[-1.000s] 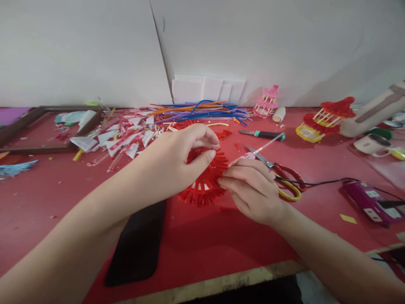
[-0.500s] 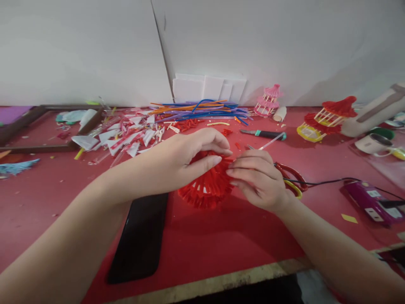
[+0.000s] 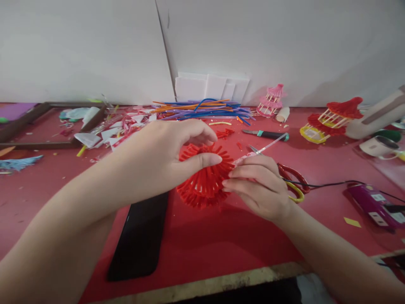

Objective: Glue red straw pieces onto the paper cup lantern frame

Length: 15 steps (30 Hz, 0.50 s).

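Observation:
A red two-tiered, fringed craft piece (image 3: 205, 185), seemingly of bent pipe cleaners, stands on the red table between my hands. My left hand (image 3: 186, 152) arches over its top from the left, thumb and fingers apart; the thumb lies across the upper fringe, and the wrist hides part of the piece. From the right, my right hand (image 3: 256, 183) pinches at the edge of the fringe, fingertips together. Just behind those fingers is a clear narrow strip with red-and-white print (image 3: 267, 144); whether the hand touches it I cannot tell. Red-and-yellow-handled pliers (image 3: 294, 190) lie partly hidden beside this hand.
A black phone (image 3: 139, 236) lies near the front edge. Behind are pipe cleaners (image 3: 202, 109), wrapper scraps (image 3: 107, 135), a utility knife (image 3: 265, 134), and pink (image 3: 270, 101) and red (image 3: 335, 116) pagoda models. A mug (image 3: 378, 147) and purple power strip (image 3: 373, 207) sit right.
My left fingers have lifted and shifted left, baring more of the red piece's top. My right hand has moved slightly down along its edge, uncovering more of the printed strip.

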### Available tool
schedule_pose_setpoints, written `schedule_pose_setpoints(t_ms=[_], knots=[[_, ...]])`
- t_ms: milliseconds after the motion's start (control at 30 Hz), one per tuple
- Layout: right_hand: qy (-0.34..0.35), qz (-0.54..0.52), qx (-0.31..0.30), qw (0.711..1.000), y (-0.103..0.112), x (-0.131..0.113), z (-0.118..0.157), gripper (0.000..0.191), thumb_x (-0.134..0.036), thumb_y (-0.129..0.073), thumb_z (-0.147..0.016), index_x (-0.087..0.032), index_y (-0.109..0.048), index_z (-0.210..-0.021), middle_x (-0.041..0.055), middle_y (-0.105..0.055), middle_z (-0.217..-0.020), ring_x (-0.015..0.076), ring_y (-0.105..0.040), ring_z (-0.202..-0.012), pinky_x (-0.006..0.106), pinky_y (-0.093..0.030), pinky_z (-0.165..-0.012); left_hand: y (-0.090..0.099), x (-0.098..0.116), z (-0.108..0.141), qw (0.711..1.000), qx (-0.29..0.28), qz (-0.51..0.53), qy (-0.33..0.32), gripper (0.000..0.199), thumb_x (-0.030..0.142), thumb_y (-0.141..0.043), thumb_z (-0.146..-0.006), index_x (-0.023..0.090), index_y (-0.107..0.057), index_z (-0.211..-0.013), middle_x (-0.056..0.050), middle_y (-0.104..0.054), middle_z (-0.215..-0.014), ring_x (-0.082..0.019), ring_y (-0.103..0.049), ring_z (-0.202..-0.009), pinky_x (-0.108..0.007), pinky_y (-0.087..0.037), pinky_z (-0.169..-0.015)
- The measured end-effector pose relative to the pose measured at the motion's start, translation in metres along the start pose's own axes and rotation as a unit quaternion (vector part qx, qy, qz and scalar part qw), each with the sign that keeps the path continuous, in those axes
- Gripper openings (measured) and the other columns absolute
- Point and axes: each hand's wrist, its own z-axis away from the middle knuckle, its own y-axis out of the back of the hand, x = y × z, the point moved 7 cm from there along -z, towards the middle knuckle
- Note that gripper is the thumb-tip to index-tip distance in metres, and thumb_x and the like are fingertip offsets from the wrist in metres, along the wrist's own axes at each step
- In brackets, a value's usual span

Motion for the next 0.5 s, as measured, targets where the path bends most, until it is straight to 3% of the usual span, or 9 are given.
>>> schedule_pose_setpoints(t_ms=[167, 333, 500], knots=[[0.019, 0.037, 0.007, 0.999, -0.0017, -0.0027, 0.0011, 0.018, -0.007, -0.074, -0.093, -0.022, -0.077, -0.102, 0.0024, -0.076, -0.1, 0.0197, -0.069, -0.101, 0.036, -0.06, -0.086, -0.0008, 0.0067, 0.0048, 0.997, 0.051, 0.003, 0.053, 0.02, 0.048, -0.067, -0.09, 0.033, -0.076, -0.098, 0.004, -0.083, -0.101, -0.028, -0.078, -0.096, -0.039, -0.058, -0.088], [0.023, 0.052, -0.002, 0.998, -0.003, -0.005, -0.0004, 0.017, -0.011, -0.074, -0.094, -0.027, -0.078, -0.101, 0.001, -0.076, -0.102, 0.02, -0.068, -0.103, 0.036, -0.061, -0.088, -0.0042, 0.0087, 0.005, 0.996, 0.055, -0.006, 0.067, 0.014, 0.04, -0.067, -0.087, 0.034, -0.077, -0.095, 0.006, -0.083, -0.094, -0.027, -0.079, -0.088, -0.04, -0.058, -0.084], [0.021, 0.09, 0.01, 0.996, 0.0027, -0.0107, -0.0022, 0.016, -0.009, -0.07, -0.096, -0.024, -0.077, -0.097, 0.0017, -0.076, -0.098, 0.0197, -0.069, -0.1, 0.037, -0.06, -0.089, -0.0045, 0.0093, 0.0046, 0.997, 0.044, -0.008, 0.067, 0.018, 0.043, -0.064, -0.087, 0.032, -0.077, -0.095, 0.004, -0.081, -0.095, -0.029, -0.078, -0.09, -0.04, -0.057, -0.086]])
